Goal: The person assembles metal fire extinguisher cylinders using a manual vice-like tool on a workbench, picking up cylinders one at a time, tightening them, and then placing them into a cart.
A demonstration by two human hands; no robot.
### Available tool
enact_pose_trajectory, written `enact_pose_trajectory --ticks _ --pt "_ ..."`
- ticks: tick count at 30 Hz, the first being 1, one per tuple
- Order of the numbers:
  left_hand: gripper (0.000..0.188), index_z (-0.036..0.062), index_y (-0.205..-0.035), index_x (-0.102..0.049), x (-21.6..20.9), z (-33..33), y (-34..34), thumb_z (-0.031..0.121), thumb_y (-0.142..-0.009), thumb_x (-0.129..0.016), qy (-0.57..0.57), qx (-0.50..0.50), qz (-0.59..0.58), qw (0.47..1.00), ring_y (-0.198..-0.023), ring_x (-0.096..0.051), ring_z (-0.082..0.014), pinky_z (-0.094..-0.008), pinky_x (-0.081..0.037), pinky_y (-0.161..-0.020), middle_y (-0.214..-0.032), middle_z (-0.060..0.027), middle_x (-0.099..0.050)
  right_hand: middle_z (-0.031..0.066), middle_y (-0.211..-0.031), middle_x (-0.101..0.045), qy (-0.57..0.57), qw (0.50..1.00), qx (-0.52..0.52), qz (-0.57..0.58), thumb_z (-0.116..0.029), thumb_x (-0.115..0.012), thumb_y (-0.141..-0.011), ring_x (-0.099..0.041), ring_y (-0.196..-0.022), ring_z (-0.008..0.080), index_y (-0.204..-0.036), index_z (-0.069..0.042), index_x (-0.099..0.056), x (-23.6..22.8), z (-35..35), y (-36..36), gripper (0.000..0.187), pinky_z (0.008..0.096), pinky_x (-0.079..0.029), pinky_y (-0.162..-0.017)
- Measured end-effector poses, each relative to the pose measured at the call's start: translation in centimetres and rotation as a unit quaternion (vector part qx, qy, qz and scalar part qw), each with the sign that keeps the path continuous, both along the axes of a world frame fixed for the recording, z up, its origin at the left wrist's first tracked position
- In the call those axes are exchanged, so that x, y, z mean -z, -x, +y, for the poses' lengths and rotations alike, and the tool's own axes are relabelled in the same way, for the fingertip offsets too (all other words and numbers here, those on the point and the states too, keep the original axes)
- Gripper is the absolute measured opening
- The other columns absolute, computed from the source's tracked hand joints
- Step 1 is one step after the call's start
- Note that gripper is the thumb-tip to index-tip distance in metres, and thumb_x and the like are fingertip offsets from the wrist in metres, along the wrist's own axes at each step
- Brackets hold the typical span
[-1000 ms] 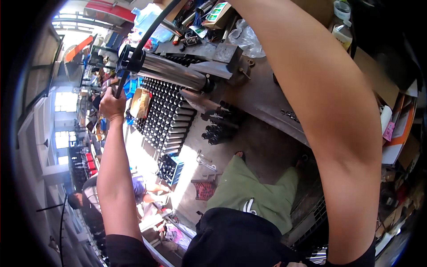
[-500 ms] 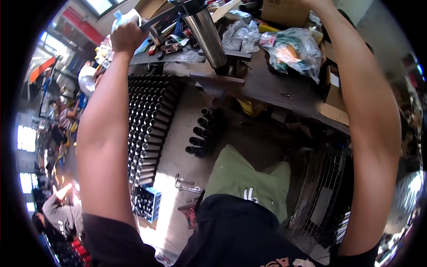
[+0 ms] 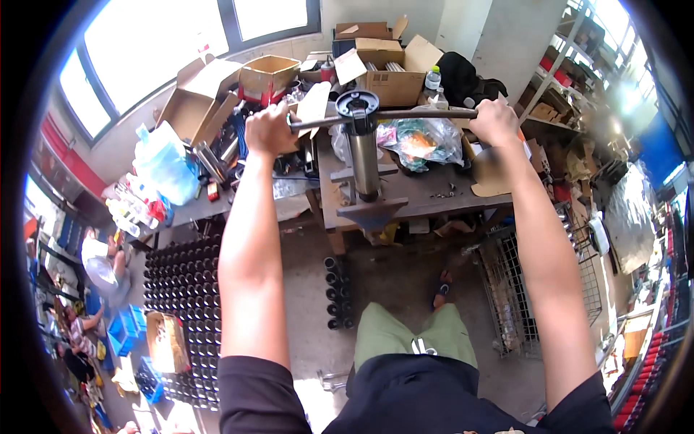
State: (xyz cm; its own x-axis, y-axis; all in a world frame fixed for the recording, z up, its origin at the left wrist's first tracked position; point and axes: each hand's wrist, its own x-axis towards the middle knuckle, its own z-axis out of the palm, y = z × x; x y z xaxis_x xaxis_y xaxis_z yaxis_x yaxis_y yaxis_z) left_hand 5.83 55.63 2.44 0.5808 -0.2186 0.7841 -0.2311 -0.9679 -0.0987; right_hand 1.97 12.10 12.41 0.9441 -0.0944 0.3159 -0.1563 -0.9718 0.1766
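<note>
"Midway between both hands' fingers, and lower: tube (image 3: 365, 165). Why there?"

"Vise (image 3: 373, 211) at its foot, presumably to stop it turning. Left hand (image 3: 270, 132) clenched round one end of the bar (image 3: 426, 113), right hand (image 3: 496, 121) round the other. Wide grip, for leverage, I'd judge."

"Looks?"

"Silvery, smooth, roughly upright. Dark flanged cap (image 3: 357, 101) on top, near knuckle height. Bar meets tube there; whether it passes through, can't tell."

The upright metal cylinder (image 3: 366, 165) looks silver to me, its ring-shaped cap (image 3: 358, 105) black — and the long thin bar (image 3: 423, 113) dark brown. Through the feed I see green cloth trousers (image 3: 383, 336) with white drawstrings (image 3: 419, 346), a black short-sleeved shirt (image 3: 412, 401), a crumpled pale-blue plastic bag (image 3: 166, 163).
</note>
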Motion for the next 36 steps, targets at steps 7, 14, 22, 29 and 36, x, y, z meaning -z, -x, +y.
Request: enact_pose_trajectory --ticks 7,14,22,29,36 --pt "0.016 0.0203 -0.077 -0.064 0.4 3.0 -0.9 0.036 -0.078 -0.068 -0.030 -0.002 -0.055 0.998 -0.064 -0.070 -0.0283 -0.0419 -0.055 -0.055 -0.074 -0.0053 -0.070 0.0173 -0.107 -0.071 -0.006 0.986 -0.106 -0.132 -0.037 -0.067 -0.080 -0.067 -0.106 0.0369 -0.104 -0.010 -0.072 1.4 0.4 -0.4 0.036 0.0481 -0.052 -0.094" --pt "0.019 0.0157 -0.078 -0.060 2.1 4.2 -6.5 0.034 -0.081 -0.064 -0.071 0.036 -0.005 0.997 -0.069 -0.068 -0.0395 -0.0517 -0.052 -0.059 -0.074 -0.0123 -0.069 0.0080 -0.131 -0.065 -0.049 0.992 -0.027 -0.113 -0.017 -0.047 -0.098 -0.062 -0.122 0.0234 -0.128 -0.013 -0.066 3.2 2.0 1.4 0.035 0.0428 -0.047 -0.098" --pt "0.028 0.0041 -0.102 -0.059 0.4 2.1 -4.4 0.018 -0.080 -0.067 -0.055 0.071 0.018 0.996 -0.093 -0.063 -0.0427 -0.0514 -0.048 -0.082 -0.095 -0.0208 -0.064 0.0039 -0.109 -0.070 0.024 0.986 -0.100 -0.134 -0.028 -0.058 -0.093 -0.067 -0.103 0.0204 -0.109 -0.018 -0.069 3.2 0.3 6.3 0.022 0.0434 -0.048 -0.084" --pt "0.036 0.0046 -0.100 -0.061 -1.7 -20.5 6.5 0.019 -0.068 -0.071 -0.266 0.372 0.230 0.859 -0.112 -0.054 -0.0329 -0.0458 -0.044 -0.094 -0.109 -0.0130 -0.059 0.0069 -0.068 -0.071 -0.176 0.953 -0.233 -0.074 -0.016 -0.068 -0.074 -0.071 -0.069 0.0210 -0.068 -0.017 -0.076 3.3 -1.3 1.1 0.010 0.0356 -0.047 -0.070" --pt "0.070 0.0110 -0.118 -0.072 0.7 -21.9 -6.1 0.040 -0.058 -0.093 -0.383 -0.225 0.642 0.625 -0.111 -0.067 -0.0251 -0.0463 -0.052 -0.087 -0.118 -0.0087 -0.071 0.0073 -0.055 -0.057 -0.186 0.913 -0.322 -0.169 -0.011 -0.067 -0.059 -0.057 -0.054 0.0256 -0.051 -0.010 -0.057 -2.9 -15.5 -2.4 0.014 0.0397 -0.043 -0.057"
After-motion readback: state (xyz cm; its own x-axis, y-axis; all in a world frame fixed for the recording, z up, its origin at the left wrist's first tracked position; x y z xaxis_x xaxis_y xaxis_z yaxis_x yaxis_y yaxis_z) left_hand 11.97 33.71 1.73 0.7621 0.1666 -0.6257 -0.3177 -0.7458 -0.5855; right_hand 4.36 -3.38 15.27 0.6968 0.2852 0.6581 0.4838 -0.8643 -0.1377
